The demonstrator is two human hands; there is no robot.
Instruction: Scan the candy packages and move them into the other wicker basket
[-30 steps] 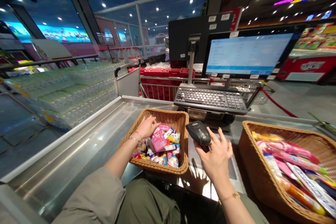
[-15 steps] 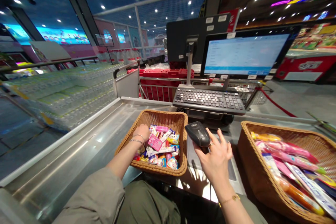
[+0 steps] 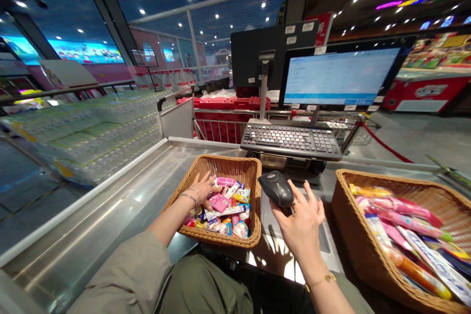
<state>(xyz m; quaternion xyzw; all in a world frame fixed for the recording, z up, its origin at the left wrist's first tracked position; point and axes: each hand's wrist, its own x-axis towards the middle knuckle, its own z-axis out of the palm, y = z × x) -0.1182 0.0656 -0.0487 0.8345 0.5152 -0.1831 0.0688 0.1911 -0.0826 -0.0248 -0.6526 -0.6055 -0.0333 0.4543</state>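
My left hand (image 3: 203, 187) reaches into a wicker basket (image 3: 247, 169) full of small candy packets. Its fingers are spread over a pink packet (image 3: 220, 202) and it holds nothing. My right hand (image 3: 302, 217) is raised over the steel counter, between the two baskets. It grips a black barcode scanner (image 3: 277, 188), whose head points left toward the candy basket. A second wicker basket (image 3: 346, 196) at the right holds long pink and yellow snack packs (image 3: 406, 206).
Behind the baskets stand a keyboard (image 3: 291, 138) and a lit monitor (image 3: 339, 76). A steel counter (image 3: 121, 206) runs down to the left. A red crate cart (image 3: 224, 113) and stacked water-bottle packs (image 3: 84, 127) lie beyond it.
My left hand has moved about inside the candy basket and its fingers have spread open over the pink packet. My right hand with the scanner has stayed almost still.
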